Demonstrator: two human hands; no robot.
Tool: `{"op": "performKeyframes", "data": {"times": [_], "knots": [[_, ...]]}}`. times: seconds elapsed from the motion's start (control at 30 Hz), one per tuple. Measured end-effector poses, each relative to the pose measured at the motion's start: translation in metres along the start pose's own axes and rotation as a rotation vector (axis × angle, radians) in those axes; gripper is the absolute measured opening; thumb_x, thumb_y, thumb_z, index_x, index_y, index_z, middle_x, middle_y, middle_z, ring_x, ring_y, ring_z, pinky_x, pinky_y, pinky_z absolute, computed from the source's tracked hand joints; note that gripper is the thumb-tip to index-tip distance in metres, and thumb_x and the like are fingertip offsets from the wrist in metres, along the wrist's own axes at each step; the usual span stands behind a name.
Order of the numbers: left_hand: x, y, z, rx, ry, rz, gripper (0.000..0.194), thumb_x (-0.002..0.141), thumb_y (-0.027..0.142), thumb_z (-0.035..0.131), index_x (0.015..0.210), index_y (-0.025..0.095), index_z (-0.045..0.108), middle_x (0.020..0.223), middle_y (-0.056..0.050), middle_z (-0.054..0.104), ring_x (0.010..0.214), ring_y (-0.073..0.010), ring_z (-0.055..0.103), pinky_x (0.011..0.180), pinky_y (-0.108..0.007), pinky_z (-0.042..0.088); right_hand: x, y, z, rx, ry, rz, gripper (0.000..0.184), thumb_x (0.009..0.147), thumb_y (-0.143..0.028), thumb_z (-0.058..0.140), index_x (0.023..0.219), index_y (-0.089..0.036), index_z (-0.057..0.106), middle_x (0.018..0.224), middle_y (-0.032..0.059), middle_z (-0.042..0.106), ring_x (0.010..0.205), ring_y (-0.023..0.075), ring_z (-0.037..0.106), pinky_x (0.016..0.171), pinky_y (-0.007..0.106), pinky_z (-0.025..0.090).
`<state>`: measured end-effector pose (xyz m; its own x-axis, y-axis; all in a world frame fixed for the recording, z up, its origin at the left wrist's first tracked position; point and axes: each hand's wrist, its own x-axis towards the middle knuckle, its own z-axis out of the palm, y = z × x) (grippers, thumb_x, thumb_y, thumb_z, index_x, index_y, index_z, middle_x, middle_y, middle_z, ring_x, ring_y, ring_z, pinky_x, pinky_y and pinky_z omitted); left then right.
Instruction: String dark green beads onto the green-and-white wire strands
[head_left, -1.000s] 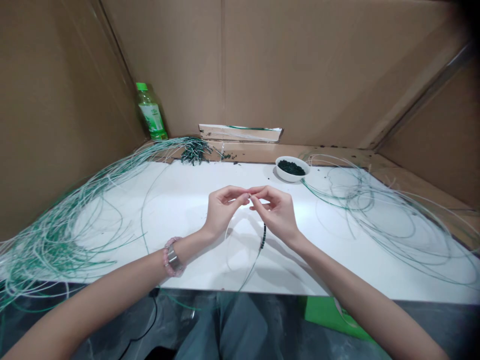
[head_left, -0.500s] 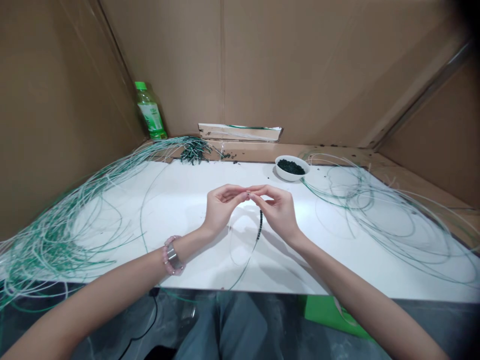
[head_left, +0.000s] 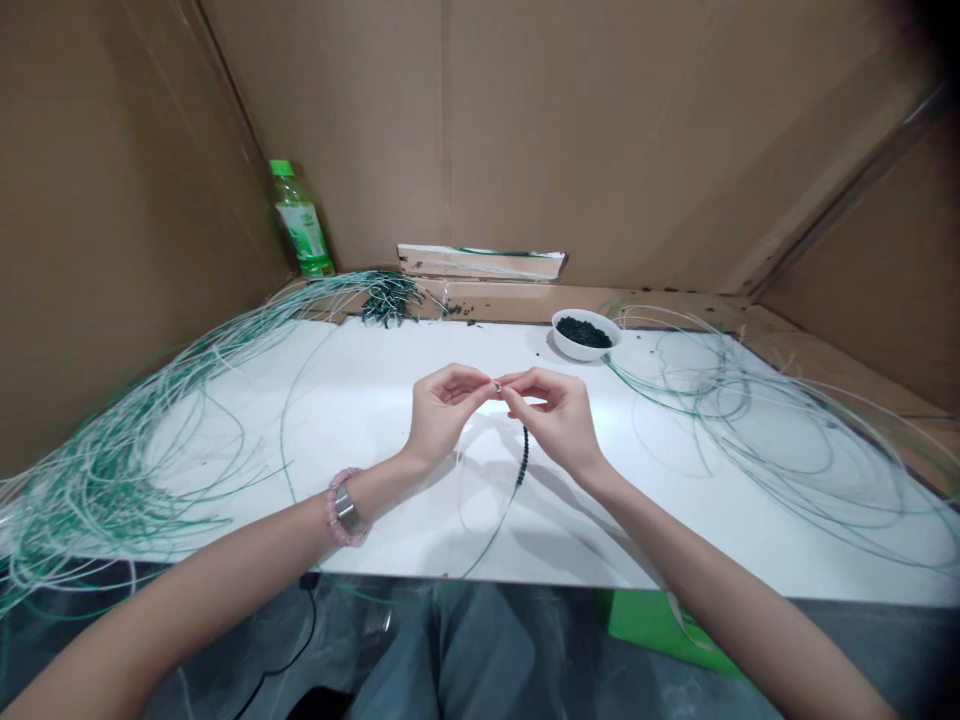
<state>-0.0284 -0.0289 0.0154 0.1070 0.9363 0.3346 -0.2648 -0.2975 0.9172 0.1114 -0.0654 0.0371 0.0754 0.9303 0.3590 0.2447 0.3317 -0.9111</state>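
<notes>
My left hand (head_left: 448, 412) and my right hand (head_left: 556, 412) meet above the white board, both closed in a pinch. Between their fingertips shows a small dark, shiny bit, too tiny to name. Below my right hand hangs a beaded cord (head_left: 523, 460), strung with a row of small dark beads. Its thin green tail runs down toward the board's near edge. A pale thin loop of cord curves beneath my left hand. The fingers largely hide where the cord is gripped.
A white bowl (head_left: 568, 347) of dark beads stands beyond my right hand. Loose green and white cords (head_left: 97, 500) heap at the left, leading to a dark beaded bunch (head_left: 390, 298). More coiled cords (head_left: 757, 440) lie right. A green-capped bottle (head_left: 302, 228) stands against the cardboard wall (head_left: 562, 130).
My fingertips have parted slightly, so the small shiny bit between them shows more clearly. My right hand has shifted a little to the right, and the hanging beads with it.
</notes>
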Motion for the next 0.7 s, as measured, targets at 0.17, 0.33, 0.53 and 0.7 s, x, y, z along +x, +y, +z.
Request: {"op": "performKeyframes", "data": {"times": [0.17, 0.33, 0.53, 0.7], "knots": [[-0.001, -0.001, -0.002, 0.038, -0.030, 0.076, 0.013, 0.068, 0.023, 0.077, 0.072, 0.015, 0.067, 0.072, -0.001, 0.069, 0.069, -0.0124, 0.067, 0.069, -0.023, 0.055, 0.000, 0.001, -0.001, -0.017, -0.016, -0.022, 0.016, 0.077, -0.028, 0.064, 0.069, -0.014, 0.066, 0.085, 0.0095, 0.072, 0.074, 0.0188, 0.069, 0.053, 0.024, 0.057], [0.000, 0.001, -0.007, 0.208, -0.092, 0.221, 0.009, 0.073, 0.025, 0.073, 0.074, 0.016, 0.069, 0.073, -0.003, 0.071, 0.069, -0.0130, 0.067, 0.069, -0.024, 0.056, 0.000, -0.002, -0.001, -0.072, -0.046, -0.072, 0.015, 0.079, -0.026, 0.061, 0.069, -0.015, 0.065, 0.083, 0.0082, 0.072, 0.074, 0.0177, 0.069, 0.053, 0.023, 0.057], [0.005, 0.004, -0.016, 0.391, -0.191, 0.391, 0.006, 0.078, 0.021, 0.067, 0.078, 0.018, 0.072, 0.077, -0.005, 0.074, 0.071, -0.0142, 0.069, 0.070, -0.025, 0.057, 0.000, -0.009, -0.006, -0.254, -0.075, -0.221, 0.012, 0.080, -0.018, 0.057, 0.076, -0.018, 0.068, 0.082, 0.0048, 0.071, 0.067, 0.0142, 0.065, 0.055, 0.024, 0.057], [0.008, 0.007, -0.021, 0.501, -0.227, 0.459, 0.008, 0.079, 0.022, 0.065, 0.077, 0.020, 0.072, 0.076, -0.005, 0.074, 0.069, -0.0154, 0.069, 0.068, -0.026, 0.057, 0.001, -0.005, -0.008, -0.339, -0.074, -0.298, 0.014, 0.081, -0.017, 0.057, 0.072, -0.020, 0.066, 0.089, 0.0049, 0.070, 0.072, 0.0152, 0.065, 0.059, 0.027, 0.057]]}}
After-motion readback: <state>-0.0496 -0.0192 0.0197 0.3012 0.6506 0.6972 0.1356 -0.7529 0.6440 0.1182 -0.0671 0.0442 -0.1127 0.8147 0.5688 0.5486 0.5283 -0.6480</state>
